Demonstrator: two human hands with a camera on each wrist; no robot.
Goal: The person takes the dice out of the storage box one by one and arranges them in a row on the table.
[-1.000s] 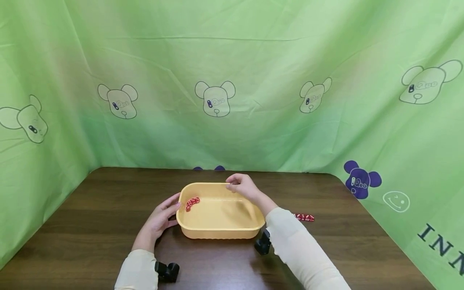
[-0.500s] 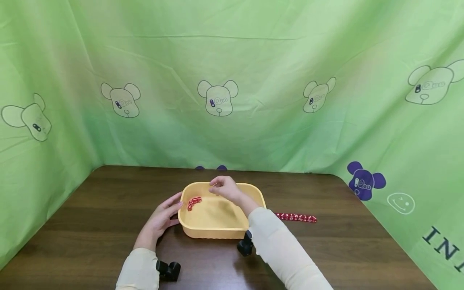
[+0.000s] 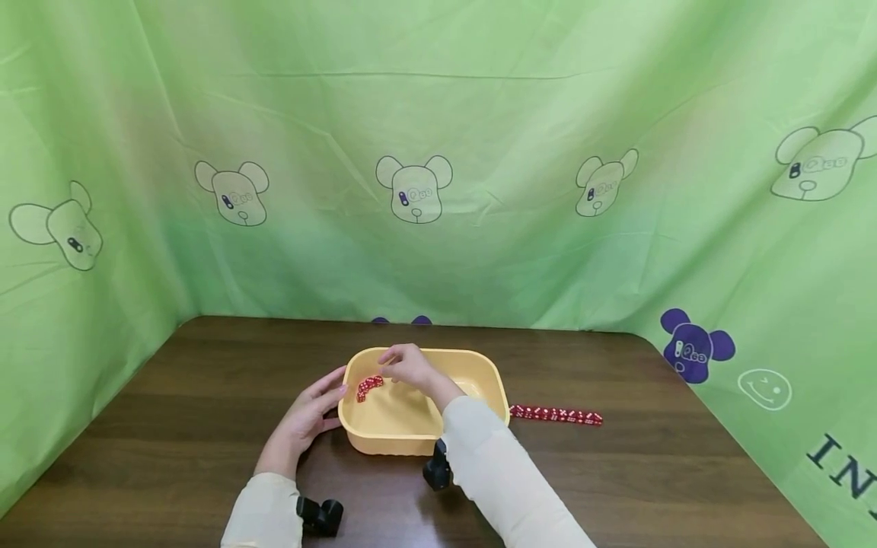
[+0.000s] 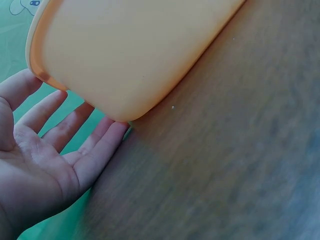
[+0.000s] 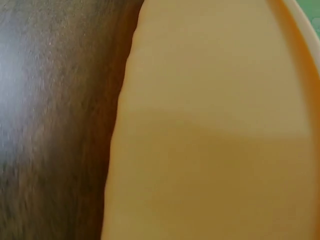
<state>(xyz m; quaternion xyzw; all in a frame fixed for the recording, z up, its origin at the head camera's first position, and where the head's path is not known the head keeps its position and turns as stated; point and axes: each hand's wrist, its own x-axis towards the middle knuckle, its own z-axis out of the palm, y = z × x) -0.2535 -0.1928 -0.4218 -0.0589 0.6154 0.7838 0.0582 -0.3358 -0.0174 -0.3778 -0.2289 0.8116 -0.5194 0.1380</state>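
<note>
A yellow plastic basin (image 3: 390,445) stands on the table. Inside it, near the left end, a short curved line of red dice with white pips (image 3: 368,387) lies on the floor. My left hand (image 3: 304,415) rests against the basin's left end; its fingers (image 4: 75,125) reach along the outer wall, extended, in the left wrist view. Over the basin's inside hangs my right hand (image 3: 414,369), fingers bent and fingertips just right of the dice line. I cannot tell whether a die is between them. The right wrist view shows only the basin's outer wall (image 5: 215,125) and tabletop.
A straight row of red dice (image 3: 558,415) runs along the brown wooden table (image 3: 651,472), right of the basin. Black wrist cameras (image 3: 320,516) sit at both cuffs. A green cloth with bear drawings (image 3: 438,251) hangs behind the table and at its sides.
My right hand has moved left across the basin, from its far rim to beside the dice line inside. More of the dice row on the right now shows. The left hand stays put.
</note>
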